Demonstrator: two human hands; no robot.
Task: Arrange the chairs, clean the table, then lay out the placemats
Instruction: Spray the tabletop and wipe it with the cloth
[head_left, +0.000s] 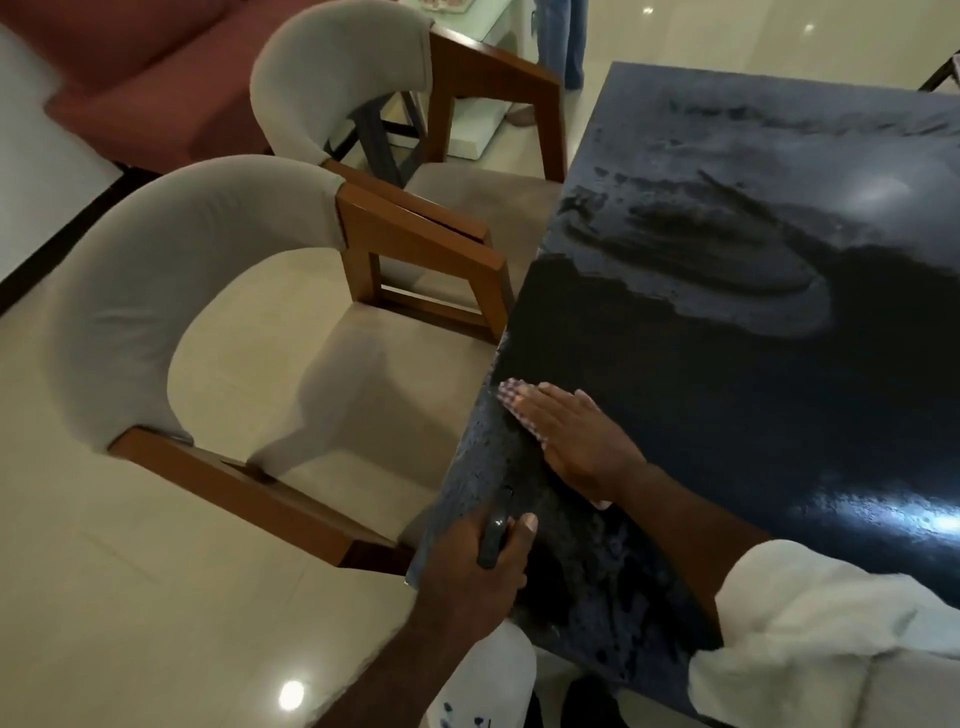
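A dark glossy table fills the right side, streaked with wet wipe marks. My right hand lies flat, fingers straight, pressing a checked cloth onto the table near its left edge. At the near left corner my left hand grips a slim dark object against the table edge. Two beige padded chairs with wooden arms stand along the table's left side: a near chair and a far chair. No placemats are in view.
A red sofa stands at the back left beyond the chairs. Another person's legs show at the top by a white low table. Pale tiled floor spreads around the chairs.
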